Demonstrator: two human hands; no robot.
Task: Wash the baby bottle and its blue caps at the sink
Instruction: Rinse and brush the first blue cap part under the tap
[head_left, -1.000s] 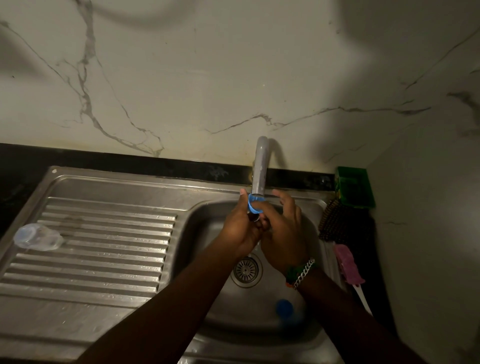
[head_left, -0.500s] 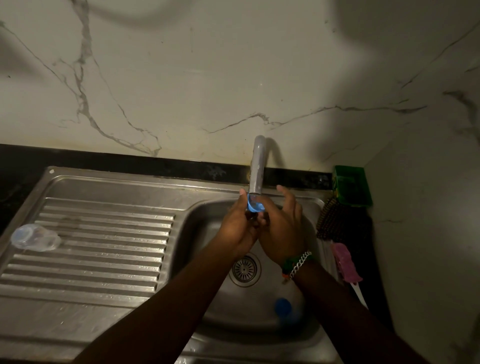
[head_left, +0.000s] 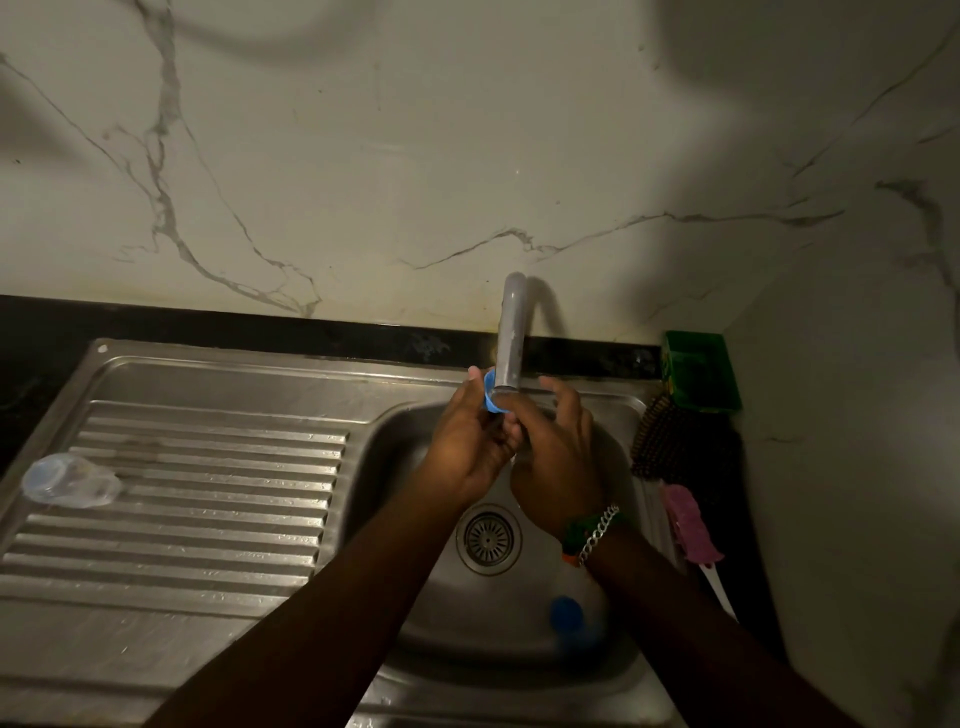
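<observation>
Both hands meet under the grey tap spout (head_left: 510, 332) over the steel sink basin (head_left: 395, 467). My left hand (head_left: 467, 441) grips a blue cap (head_left: 491, 396) right at the spout's mouth. My right hand (head_left: 556, 462) presses against the cap from the right, fingers curled around it. A second blue cap (head_left: 566, 613) lies on the basin floor near the front. A clear bottle part (head_left: 70, 479) lies on its side at the left end of the ribbed drainboard (head_left: 208, 499).
The drain strainer (head_left: 488, 538) sits in the basin middle. Right of the sink stand a green box (head_left: 701, 376), a dark bristle brush (head_left: 670, 441) and a pink brush with white handle (head_left: 691, 525). A marble wall rises behind and to the right.
The hands and blue cap have shifted slightly higher against the spout mouth and the cap has turned a little between the fingers. Nothing else has moved.
</observation>
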